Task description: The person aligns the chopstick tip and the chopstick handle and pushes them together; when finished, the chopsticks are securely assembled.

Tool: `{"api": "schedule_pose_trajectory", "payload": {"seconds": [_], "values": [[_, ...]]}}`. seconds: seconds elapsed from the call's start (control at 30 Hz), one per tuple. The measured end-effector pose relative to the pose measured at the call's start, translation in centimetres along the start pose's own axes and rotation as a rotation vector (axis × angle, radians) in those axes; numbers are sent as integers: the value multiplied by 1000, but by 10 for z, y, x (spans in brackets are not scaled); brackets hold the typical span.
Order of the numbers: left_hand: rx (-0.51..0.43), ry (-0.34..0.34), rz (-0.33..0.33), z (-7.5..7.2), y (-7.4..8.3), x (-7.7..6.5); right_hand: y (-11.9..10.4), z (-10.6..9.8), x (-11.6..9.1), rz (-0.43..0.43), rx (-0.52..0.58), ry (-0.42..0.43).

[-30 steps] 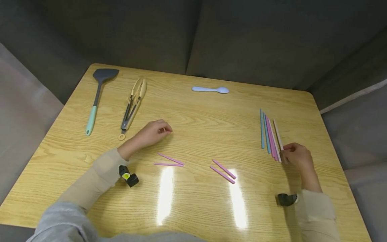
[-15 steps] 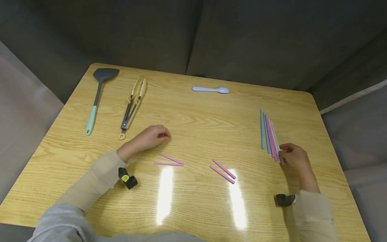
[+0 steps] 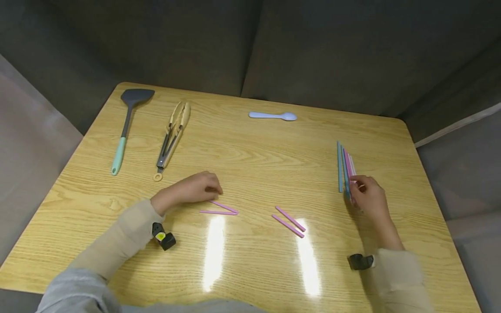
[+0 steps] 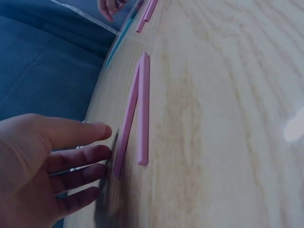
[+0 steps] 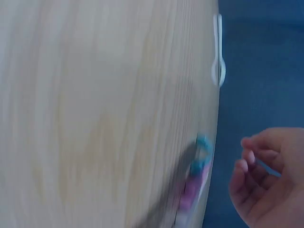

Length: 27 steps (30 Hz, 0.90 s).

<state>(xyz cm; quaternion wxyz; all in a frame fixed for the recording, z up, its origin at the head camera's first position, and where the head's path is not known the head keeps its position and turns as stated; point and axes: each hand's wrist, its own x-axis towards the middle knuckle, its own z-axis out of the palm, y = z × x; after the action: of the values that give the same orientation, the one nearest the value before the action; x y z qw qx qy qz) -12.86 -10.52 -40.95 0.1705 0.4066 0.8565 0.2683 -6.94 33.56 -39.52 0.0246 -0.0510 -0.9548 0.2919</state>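
My left hand [image 3: 198,188] hovers beside a pair of pink chopsticks [image 3: 219,212] that meet in a narrow V. Its fingers are relaxed and hold nothing; the left wrist view has the fingertips just short of one chopstick [image 4: 127,124]. A second pink pair [image 3: 287,225] lies parallel to its right. My right hand [image 3: 369,195] is over a row of blue, pink and white chopsticks [image 3: 339,167], hiding their near ends. In the right wrist view the right hand [image 5: 270,175] has loosely bent fingers with nothing between them, apart from the blurred row [image 5: 192,187].
At the back left lie a turner [image 3: 128,115] with a mint handle and a pair of tongs [image 3: 172,139]. A light blue spoon [image 3: 272,116] lies near the table's [image 3: 250,269] far edge. Dark curtains [image 3: 250,43] hang behind it.
My right hand brought a white chopstick leftward against the row, let go of it, then moved left over the row. My left hand came nearer to the pink V pair.
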Motion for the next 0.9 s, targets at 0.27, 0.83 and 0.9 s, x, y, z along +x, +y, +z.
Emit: {"api": "schedule_pose_trajectory", "payload": {"seconds": [0.27, 0.83, 0.9], "values": [[58, 16, 46, 6, 2, -3, -41, 43, -7, -241, 114, -362], [129, 19, 65, 10, 6, -2, -81, 70, -26, -404, -188, -456], [154, 26, 78, 10, 6, -2, -82, 71, -26, -418, -212, -449]]}}
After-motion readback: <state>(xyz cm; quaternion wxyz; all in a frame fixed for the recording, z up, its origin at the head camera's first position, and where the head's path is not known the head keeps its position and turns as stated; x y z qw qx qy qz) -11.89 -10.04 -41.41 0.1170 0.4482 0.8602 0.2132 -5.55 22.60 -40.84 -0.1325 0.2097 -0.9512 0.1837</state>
